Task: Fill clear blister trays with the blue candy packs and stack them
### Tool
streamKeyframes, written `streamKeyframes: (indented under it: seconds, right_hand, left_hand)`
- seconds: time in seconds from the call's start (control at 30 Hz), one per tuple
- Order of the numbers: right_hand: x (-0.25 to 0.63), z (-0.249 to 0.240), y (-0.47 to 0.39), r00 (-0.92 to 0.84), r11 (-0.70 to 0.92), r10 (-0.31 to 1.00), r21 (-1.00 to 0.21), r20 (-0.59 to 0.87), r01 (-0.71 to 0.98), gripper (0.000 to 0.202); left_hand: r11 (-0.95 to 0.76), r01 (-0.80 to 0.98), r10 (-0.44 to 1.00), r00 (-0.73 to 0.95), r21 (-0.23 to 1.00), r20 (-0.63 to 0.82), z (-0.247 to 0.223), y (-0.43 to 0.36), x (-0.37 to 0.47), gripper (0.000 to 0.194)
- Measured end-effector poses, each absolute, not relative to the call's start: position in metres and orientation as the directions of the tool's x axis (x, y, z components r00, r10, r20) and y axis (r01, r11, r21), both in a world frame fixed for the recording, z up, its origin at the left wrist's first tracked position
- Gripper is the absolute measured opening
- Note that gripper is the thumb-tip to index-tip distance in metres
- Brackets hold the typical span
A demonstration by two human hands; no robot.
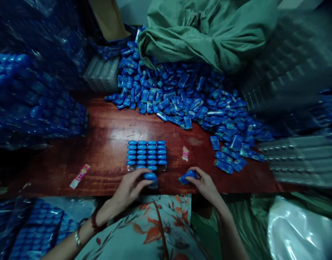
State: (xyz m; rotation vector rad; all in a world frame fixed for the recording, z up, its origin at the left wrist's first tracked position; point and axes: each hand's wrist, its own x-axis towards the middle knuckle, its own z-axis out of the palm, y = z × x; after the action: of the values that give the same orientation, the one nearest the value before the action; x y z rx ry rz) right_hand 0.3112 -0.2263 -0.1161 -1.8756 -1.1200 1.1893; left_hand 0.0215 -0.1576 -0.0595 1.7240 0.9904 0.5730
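Note:
My left hand (135, 184) pinches a small blue packet (150, 177) with a rounded, glossy end, just in front of a tray (131, 168). Neat rows of blue packets (147, 152) stand in that tray, their rounded ends up; its near row is partly hidden by my left fingers. Off to the right, my right hand (202, 182) grips another blue packet (186, 177) between thumb and fingers, low over the table's near edge. What is inside the packets cannot be made out.
A large heap of loose blue packets (179, 97) covers the table's back and right, under a green cloth sack (209, 32). Clear plastic trays (298, 160) are stacked at right. Filled blue stacks (41, 104) rise at left. Pink wrappers (79, 176) lie on the wooden table (106, 126).

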Motion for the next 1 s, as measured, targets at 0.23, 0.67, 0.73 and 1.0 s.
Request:
streamKeyframes:
  seconds: [0.23, 0.67, 0.73, 1.0]
  right_hand:
    - [0.282, -0.119, -0.207, 0.469, -0.464, 0.801, -0.881, -0.372, 0.094, 0.054]
    - [0.272, -0.117, -0.217, 0.362, -0.444, 0.844, -0.894, -0.396, 0.055, 0.057]
    - [0.269, -0.117, -0.220, 0.429, -0.366, 0.874, -0.889, -0.226, 0.277, 0.045]
    - [0.262, -0.112, -0.225, 0.341, -0.256, 0.933, -0.882, -0.117, 0.396, 0.025]
  left_hand:
    - [0.313, 0.151, 0.942, 0.079, 0.938, -0.327, -0.072, -0.171, -0.013, 0.039]
    - [-0.508, 0.577, 0.858, 0.407, 0.640, 0.314, -0.117, -0.156, -0.060, 0.034]
    - [-0.610, 0.573, 0.784, 0.539, 0.548, 0.308, -0.118, -0.148, -0.064, 0.043]
    - [-0.777, 0.491, 0.618, 0.715, 0.393, 0.327, -0.119, -0.137, -0.071, 0.054]
